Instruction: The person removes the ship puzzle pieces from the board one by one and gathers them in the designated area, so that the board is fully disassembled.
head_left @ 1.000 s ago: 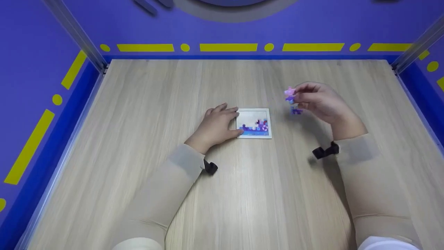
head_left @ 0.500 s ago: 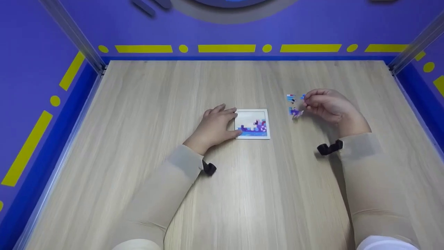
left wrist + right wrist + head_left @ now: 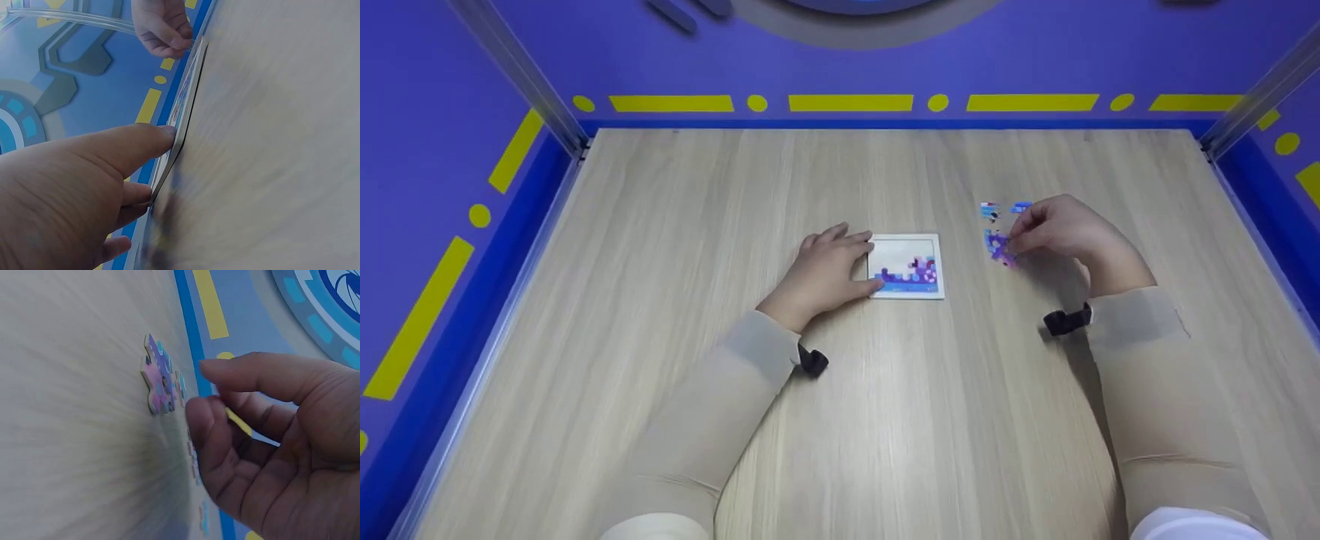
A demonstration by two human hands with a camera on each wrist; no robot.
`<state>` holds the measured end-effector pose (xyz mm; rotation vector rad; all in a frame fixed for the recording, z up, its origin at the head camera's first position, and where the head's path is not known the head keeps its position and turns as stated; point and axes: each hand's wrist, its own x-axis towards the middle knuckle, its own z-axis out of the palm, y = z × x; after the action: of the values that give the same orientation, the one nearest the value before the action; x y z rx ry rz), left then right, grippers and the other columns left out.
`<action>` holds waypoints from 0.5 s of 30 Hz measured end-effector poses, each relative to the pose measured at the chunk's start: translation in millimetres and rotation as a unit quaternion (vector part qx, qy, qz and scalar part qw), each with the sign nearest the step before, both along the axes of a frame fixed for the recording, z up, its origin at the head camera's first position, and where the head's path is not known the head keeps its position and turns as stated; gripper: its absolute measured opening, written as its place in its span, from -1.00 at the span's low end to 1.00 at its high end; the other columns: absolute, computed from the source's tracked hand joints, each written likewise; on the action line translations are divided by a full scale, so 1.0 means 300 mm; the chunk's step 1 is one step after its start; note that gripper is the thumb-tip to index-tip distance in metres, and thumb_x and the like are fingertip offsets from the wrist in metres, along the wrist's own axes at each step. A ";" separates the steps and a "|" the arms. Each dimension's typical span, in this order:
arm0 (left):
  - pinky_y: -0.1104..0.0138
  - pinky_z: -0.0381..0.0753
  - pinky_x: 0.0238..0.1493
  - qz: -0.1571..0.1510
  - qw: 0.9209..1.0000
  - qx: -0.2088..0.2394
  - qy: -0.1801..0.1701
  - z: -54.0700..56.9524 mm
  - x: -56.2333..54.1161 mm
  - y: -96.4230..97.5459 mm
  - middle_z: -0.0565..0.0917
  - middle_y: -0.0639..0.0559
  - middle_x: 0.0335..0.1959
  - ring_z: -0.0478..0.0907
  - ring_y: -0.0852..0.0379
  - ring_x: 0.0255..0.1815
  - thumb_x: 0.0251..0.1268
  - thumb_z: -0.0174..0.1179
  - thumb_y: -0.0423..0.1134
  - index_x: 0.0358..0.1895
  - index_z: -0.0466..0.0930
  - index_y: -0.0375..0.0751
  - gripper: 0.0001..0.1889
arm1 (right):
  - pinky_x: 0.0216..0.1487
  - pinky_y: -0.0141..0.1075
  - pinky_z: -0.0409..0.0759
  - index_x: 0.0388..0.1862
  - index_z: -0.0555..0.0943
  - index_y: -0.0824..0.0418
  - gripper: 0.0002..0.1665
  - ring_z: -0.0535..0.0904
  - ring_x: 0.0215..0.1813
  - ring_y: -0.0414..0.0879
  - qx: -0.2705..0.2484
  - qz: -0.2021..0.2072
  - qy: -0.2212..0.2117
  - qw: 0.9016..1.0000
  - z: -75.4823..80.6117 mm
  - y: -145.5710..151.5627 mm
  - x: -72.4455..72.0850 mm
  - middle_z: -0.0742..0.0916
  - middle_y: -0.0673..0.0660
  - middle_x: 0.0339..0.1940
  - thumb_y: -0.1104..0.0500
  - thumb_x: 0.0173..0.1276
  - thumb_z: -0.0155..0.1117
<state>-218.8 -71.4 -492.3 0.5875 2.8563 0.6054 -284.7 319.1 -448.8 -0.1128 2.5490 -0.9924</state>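
Observation:
My left hand [image 3: 826,271] rests at the left side of a white-framed jigsaw puzzle tray [image 3: 906,298], fingers spread. Its thumb [image 3: 152,140] presses on the tray's rim and other fingertips touch the edge. Joined purple and blue pieces fill the tray's bottom and lower right. My right hand [image 3: 1069,232] hovers over loose purple-and-pink jigsaw pieces [image 3: 1000,250], right of the tray. In the right wrist view its thumb and forefinger stand apart with nothing visible between them, the other fingers curled. The purple-and-pink pieces [image 3: 160,379] lie on the table beyond the fingertips.
Behind those lie a white-and-blue jigsaw piece [image 3: 989,211] and a blue piece [image 3: 1021,207], close to the right hand's knuckles. The wooden table [image 3: 877,420] is bounded by a purple back wall [image 3: 855,71] and side walls.
A second ago my right hand pinched a pink-and-purple jigsaw piece. It has drawn back, then come down and left over the loose purple pieces, its fingers now parted. The left hand stays put.

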 end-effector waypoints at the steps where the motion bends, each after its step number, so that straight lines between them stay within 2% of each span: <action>1: -0.23 0.12 0.87 0.000 1.000 -0.001 0.001 0.000 -0.001 0.000 0.42 0.07 0.81 0.14 -0.20 0.92 0.58 0.37 0.26 0.66 0.55 -0.08 -0.23 | -0.04 -0.27 0.61 -0.01 0.84 0.28 -0.70 0.63 -0.09 -0.07 0.022 0.008 0.001 1.000 0.003 -0.003 0.003 0.84 -0.06 -0.19 0.13 0.41 0.68; 4: -0.22 0.13 0.87 -0.001 1.000 -0.001 0.001 -0.002 -0.003 0.000 0.42 0.07 0.80 0.14 -0.20 0.92 0.57 0.38 0.26 0.66 0.56 -0.09 -0.23 | -0.01 -0.21 0.57 -0.02 0.85 0.26 -0.66 0.62 -0.04 -0.02 0.070 0.031 -0.001 0.997 0.011 -0.014 0.013 0.86 0.04 -0.13 0.08 0.37 0.71; 8: -0.23 0.12 0.87 -0.003 1.000 0.005 -0.003 -0.003 -0.003 0.000 0.42 0.06 0.80 0.13 -0.21 0.92 0.57 0.38 0.25 0.66 0.56 -0.11 -0.22 | 0.03 -0.15 0.59 0.00 0.85 0.28 -0.60 0.66 0.03 0.05 0.109 0.048 -0.003 0.993 0.012 -0.025 0.023 0.88 0.15 -0.02 0.06 0.33 0.74; 11: -0.23 0.12 0.87 -0.003 1.000 0.007 -0.005 -0.002 -0.001 -0.001 0.42 0.06 0.80 0.13 -0.22 0.92 0.57 0.38 0.25 0.66 0.55 -0.11 -0.22 | 0.00 -0.15 0.58 -0.02 0.84 0.30 -0.62 0.66 0.01 0.07 0.118 0.049 0.000 0.992 0.010 -0.029 0.025 0.86 0.17 -0.03 0.09 0.32 0.74; 15: -0.25 0.11 0.87 -0.002 1.000 0.004 -0.005 0.003 0.000 -0.001 0.42 0.07 0.81 0.13 -0.21 0.92 0.57 0.37 0.25 0.66 0.55 -0.10 -0.23 | -0.09 -0.17 0.55 -0.10 0.83 0.27 -0.70 0.61 -0.08 0.03 0.109 0.047 0.000 0.993 0.012 -0.027 0.021 0.83 0.11 -0.14 0.13 0.34 0.73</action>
<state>-218.9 -71.6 -491.5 0.5906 2.8446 0.6161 -278.3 311.1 -445.3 -0.1685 2.6072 -0.6758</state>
